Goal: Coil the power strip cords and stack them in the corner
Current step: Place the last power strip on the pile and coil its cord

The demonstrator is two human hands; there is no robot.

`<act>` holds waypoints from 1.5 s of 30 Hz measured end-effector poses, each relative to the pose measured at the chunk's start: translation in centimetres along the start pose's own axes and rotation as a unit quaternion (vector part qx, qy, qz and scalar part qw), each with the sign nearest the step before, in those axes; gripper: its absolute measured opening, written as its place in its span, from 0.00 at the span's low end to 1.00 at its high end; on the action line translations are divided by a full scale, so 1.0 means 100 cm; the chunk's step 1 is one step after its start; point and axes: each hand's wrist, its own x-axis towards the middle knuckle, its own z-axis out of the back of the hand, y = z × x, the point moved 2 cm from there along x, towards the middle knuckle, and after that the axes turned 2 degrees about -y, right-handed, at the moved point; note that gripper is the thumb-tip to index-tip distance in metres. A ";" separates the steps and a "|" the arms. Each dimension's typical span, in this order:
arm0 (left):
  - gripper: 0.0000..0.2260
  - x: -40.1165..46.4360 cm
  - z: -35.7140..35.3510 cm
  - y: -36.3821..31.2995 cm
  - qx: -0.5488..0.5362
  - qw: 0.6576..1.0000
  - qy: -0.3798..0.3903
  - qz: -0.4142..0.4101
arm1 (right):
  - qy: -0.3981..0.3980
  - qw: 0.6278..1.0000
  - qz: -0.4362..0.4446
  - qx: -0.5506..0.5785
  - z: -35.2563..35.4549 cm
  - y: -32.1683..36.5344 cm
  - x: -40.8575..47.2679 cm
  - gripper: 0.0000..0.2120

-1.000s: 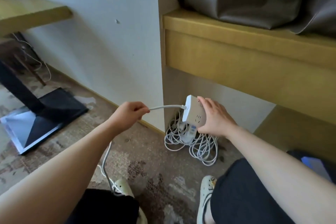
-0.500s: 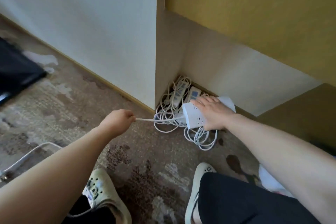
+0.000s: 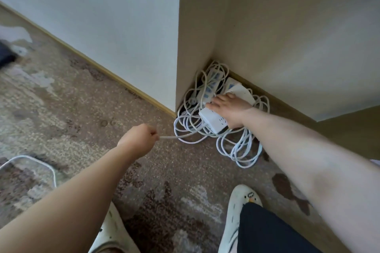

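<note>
right hand (image 3: 227, 109): palm flat on white power strip (image 3: 212, 122), grasping it atop coiled cords (image 3: 236, 144) in corner, 1 o'clock | left hand (image 3: 138, 139): clenched on its cord (image 3: 176, 137), 9 o'clock of strip

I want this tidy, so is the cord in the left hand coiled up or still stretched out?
Stretched out. The cord runs straight from the left hand to the power strip under the right hand.

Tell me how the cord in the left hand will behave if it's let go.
The cord is probably floppy: the piled loops sag loosely on the carpet. Released by the left hand, it would likely drop slack rather than hold straight. It seems springy too, since the coils splay instead of lying tight.
</note>
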 end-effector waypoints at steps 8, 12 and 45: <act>0.12 0.015 -0.014 -0.006 -0.060 0.998 -0.012 0.023 | 0.001 0.990 -0.096 0.101 -0.022 0.008 0.002 0.44; 0.11 0.013 -0.008 -0.014 -0.078 0.997 -0.003 0.022 | 0.013 0.925 -0.238 0.294 -0.032 0.028 -0.018 0.45; 0.07 -0.009 0.009 -0.051 -0.349 0.937 0.010 -0.017 | -0.048 0.840 -0.067 0.536 0.060 0.088 -0.029 0.07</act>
